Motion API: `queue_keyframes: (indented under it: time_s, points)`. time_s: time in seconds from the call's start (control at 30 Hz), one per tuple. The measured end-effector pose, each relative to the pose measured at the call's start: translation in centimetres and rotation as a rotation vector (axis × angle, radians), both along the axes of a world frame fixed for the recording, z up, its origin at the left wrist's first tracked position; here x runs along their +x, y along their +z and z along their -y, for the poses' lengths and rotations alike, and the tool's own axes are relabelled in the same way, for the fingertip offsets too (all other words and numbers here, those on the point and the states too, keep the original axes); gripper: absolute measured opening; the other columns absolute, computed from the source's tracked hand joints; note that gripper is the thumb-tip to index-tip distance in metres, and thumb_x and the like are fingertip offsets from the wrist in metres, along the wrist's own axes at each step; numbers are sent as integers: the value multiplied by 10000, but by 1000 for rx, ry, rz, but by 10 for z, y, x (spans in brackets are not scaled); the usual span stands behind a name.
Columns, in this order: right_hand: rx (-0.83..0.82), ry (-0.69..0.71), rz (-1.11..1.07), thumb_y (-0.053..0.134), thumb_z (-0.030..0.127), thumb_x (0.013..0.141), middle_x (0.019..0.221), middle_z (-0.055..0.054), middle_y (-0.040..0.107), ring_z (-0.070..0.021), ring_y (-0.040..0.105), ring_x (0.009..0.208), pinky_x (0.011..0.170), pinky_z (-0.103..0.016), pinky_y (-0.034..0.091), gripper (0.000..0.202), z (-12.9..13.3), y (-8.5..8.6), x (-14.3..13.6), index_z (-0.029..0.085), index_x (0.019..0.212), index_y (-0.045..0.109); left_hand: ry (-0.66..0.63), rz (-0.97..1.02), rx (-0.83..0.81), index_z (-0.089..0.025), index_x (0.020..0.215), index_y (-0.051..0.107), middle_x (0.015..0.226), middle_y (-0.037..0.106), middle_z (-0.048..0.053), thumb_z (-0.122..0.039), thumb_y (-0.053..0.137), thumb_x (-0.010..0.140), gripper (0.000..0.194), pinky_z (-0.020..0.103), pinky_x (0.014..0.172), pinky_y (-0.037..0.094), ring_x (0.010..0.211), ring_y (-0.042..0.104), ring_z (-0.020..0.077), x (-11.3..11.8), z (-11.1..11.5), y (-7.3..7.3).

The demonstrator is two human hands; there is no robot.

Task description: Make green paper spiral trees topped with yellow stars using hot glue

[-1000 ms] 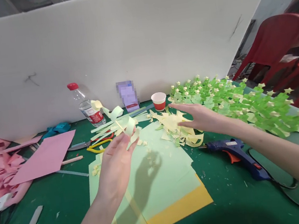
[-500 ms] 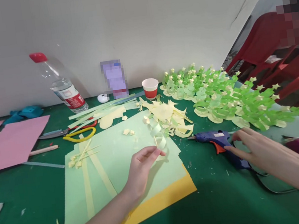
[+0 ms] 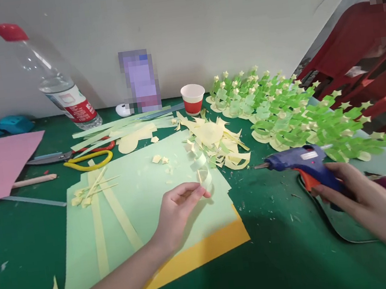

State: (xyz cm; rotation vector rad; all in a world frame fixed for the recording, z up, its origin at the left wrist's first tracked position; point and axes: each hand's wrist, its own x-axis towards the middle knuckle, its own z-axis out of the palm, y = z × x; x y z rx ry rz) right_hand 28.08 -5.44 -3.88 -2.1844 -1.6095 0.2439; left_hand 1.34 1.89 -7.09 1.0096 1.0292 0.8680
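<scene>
Over the pale green paper sheets (image 3: pixel 158 206), my left hand (image 3: pixel 183 207) pinches a thin stick (image 3: pixel 199 176) with a curled pale green paper strip (image 3: pixel 203 167) around it and a small cream star (image 3: pixel 190 146) at its top. My right hand (image 3: pixel 344 191) is closed round the handle of a blue glue gun (image 3: pixel 303 160), whose nozzle points left. Two loose cream stars (image 3: pixel 160 159) lie on the sheet. Several star-tipped sticks (image 3: pixel 92 188) rest at its left side.
Yellow paper scraps (image 3: pixel 213 137) lie in front of a red-and-white cup (image 3: pixel 193 99). Rows of green paper plants (image 3: pixel 291 108) stand at the back right. Scissors (image 3: pixel 92 161), a bottle (image 3: pixel 69 101) and pink paper (image 3: pixel 0 165) are at the left.
My right hand has closed round the glue gun's handle, and the gun now looks lifted. The view has shifted. My left hand keeps its pinch on the stick.
</scene>
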Motion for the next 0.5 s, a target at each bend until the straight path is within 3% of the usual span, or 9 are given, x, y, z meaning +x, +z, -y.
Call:
queue_keyframes:
  time_s: [0.07,0.13,0.3,0.5]
  points:
    - [-69,-40,-251,462,490,672,685,-50,624,-229,593,541,467,-334,497,332,1,12,-7,233,880,422,13,17,-13,-198,652,648,650,653,14,-256,616,707,86,293,727,447,694,588,158,1,-1,-1]
    - [-109,-81,-367,521,487,649,647,-36,623,-226,592,534,458,-319,498,337,0,18,-20,241,868,449,15,36,-28,-197,640,647,637,655,11,-251,625,697,81,290,711,452,679,590,156,1,-1,-2]
    - [2,-179,-330,621,503,529,505,29,526,-174,524,452,400,-272,441,389,-9,12,-65,247,761,442,-6,40,-49,-206,634,646,623,663,-3,-255,629,692,77,251,661,446,650,591,139,0,-1,-4]
    - [35,-235,-220,600,451,581,462,47,473,-154,483,422,372,-264,386,312,-17,5,-96,257,634,362,-61,6,-31,-211,601,644,624,661,-10,-271,620,695,114,222,593,420,621,572,126,-2,-3,-5]
